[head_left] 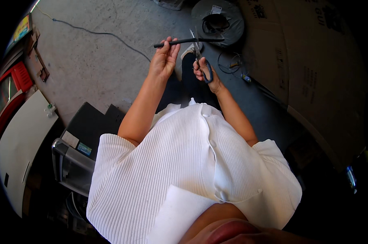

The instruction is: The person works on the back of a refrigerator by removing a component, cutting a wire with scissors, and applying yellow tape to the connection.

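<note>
My left hand [162, 64] pinches a thin black tube-like strip [184, 41] near its left end, between thumb and fingers. The strip runs roughly level to the right, past my other hand. Scissors [208, 74] with dark blue handles are in my right hand [202, 64], its fingers wrapped at the loops. Their blades point away from me and stand apart, crossing the strip around its middle. Whether the edges touch the strip is too small to tell. Both hands are in front of my body, above my dark-trousered legs.
A round, grey-wrapped bundle [236, 34] lies beyond the scissors, with thin looped wire [221, 67] nearer. Large cardboard boxes [306, 57] line the right side. A dark cable [98, 32] crosses the concrete floor. At left are a black-and-grey machine [76, 160] and a white panel [25, 138].
</note>
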Demonstrator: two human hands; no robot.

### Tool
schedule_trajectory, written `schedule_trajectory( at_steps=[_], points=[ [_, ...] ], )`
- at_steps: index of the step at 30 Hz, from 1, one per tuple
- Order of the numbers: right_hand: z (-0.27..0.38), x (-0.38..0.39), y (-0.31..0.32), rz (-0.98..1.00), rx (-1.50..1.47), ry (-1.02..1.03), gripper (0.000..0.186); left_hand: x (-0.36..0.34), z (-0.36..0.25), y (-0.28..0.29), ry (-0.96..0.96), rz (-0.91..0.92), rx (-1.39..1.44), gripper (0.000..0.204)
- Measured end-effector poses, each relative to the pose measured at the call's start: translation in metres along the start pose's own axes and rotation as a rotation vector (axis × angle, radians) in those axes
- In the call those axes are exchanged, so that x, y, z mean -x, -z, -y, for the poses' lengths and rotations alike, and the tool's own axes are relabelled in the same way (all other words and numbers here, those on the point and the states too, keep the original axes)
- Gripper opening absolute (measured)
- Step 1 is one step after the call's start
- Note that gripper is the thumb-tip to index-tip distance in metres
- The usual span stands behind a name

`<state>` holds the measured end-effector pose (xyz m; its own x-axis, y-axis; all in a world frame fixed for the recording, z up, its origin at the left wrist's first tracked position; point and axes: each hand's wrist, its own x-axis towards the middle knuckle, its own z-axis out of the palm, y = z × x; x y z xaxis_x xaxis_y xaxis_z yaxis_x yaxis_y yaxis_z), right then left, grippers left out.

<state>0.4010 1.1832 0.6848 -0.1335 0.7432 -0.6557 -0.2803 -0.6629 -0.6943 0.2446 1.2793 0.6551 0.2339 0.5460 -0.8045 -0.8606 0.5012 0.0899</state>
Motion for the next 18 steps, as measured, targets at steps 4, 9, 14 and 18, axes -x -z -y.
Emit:
schedule_trajectory(
  at_steps=[4, 9, 14, 18],
  points=[
    [-0.006, -0.003, 0.002, -0.026, -0.011, 0.004, 0.060, -0.005, 0.003, 0.005, 0.004, -0.027, 0.022, 0.015],
    [-0.002, -0.002, -0.003, -0.161, 0.113, 0.035, 0.059, -0.015, 0.001, 0.012, 0.051, -0.049, 0.022, 0.013],
    [0.000, -0.006, 0.008, -0.180, -0.010, 0.068, 0.059, -0.019, -0.008, 0.014, 0.092, -0.034, 0.070, 0.018],
    [-0.001, -0.014, 0.038, -0.180, -0.039, 0.053, 0.060, -0.014, -0.019, 0.003, -0.003, -0.037, 0.075, 0.016]
  ],
)
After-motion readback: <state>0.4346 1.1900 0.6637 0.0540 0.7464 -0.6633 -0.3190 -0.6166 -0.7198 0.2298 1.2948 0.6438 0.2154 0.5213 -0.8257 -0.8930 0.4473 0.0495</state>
